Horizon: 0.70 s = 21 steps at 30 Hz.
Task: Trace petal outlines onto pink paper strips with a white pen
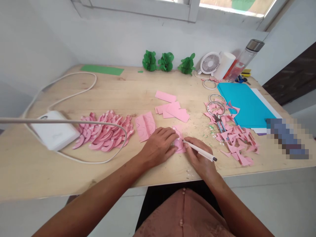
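My right hand (201, 159) is closed round a white pen (199, 150), its tip down on a pink paper strip (182, 129). Curved outlines are drawn on that strip. My left hand (160, 144) rests flat on the strip's left side, fingertips pressing on it near the pen tip. Part of the strip is hidden under both hands. Just left of it lies a folded pink paper piece (145, 126) marked with drawn curves. Beyond the hands, several plain pink strips (171, 110) overlap on the table.
A heap of cut pink pieces (108, 131) lies left, by a white power adapter (55, 130) and looping cable. At right are scissors (218, 118), pink scraps (243, 146) and blue sheets (247, 105). Green paper figures (166, 62), a fan (209, 63) and a bottle (244, 61) stand behind.
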Available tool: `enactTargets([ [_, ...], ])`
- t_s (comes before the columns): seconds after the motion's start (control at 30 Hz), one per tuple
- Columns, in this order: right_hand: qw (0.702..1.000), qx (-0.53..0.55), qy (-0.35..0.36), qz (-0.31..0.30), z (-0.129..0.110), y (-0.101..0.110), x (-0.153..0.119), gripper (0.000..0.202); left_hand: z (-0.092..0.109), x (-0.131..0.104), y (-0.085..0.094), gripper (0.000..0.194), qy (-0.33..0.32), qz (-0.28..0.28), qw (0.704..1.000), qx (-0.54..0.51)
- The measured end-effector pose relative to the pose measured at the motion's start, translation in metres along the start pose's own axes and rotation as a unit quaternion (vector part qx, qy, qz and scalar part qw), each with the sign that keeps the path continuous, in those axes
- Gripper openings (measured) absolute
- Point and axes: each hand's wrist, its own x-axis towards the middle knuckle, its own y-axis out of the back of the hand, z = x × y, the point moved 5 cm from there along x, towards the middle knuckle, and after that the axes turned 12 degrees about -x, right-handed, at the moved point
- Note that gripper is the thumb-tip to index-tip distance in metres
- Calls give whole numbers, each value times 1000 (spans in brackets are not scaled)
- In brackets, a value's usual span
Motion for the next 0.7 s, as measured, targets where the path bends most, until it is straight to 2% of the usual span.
enactTargets([
  [0.7,999,-28,28,28,-1,1,-1,19,-8,-3,2,25,10,18,1000,-21],
])
